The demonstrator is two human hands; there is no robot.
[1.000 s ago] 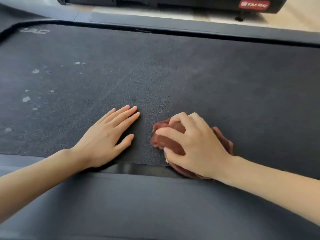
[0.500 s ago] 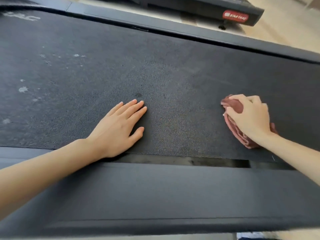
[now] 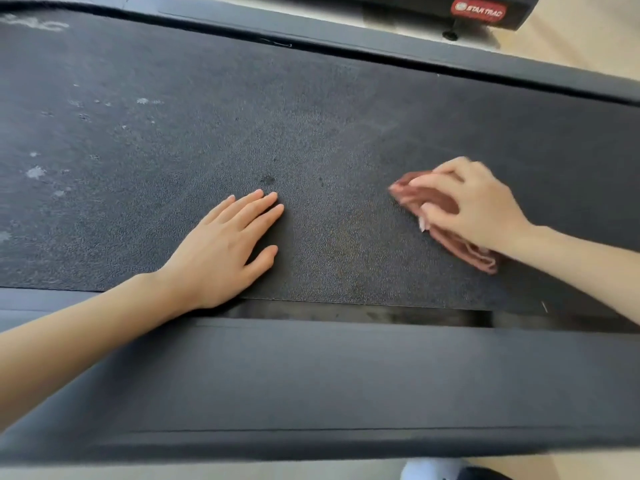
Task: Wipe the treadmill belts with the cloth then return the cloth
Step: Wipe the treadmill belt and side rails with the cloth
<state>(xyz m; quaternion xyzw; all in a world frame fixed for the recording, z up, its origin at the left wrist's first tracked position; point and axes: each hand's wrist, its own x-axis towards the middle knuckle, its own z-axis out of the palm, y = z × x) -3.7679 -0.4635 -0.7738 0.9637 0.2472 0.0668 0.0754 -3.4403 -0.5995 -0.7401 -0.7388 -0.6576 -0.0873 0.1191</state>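
On the belt (image 3: 311, 116) | right grip (image 3: 474, 206) clutches bunched reddish-brown cloth (image 3: 431, 199) | left grip (image 3: 221, 251) flat

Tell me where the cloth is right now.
In the head view the reddish-brown cloth lies on the treadmill belt at the right, gripped under the right hand, apart from the flat left hand.

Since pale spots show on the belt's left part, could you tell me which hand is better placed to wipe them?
Probably the right hand: it grips the cloth on the belt. The left hand lies flat nearer the spots but holds nothing.
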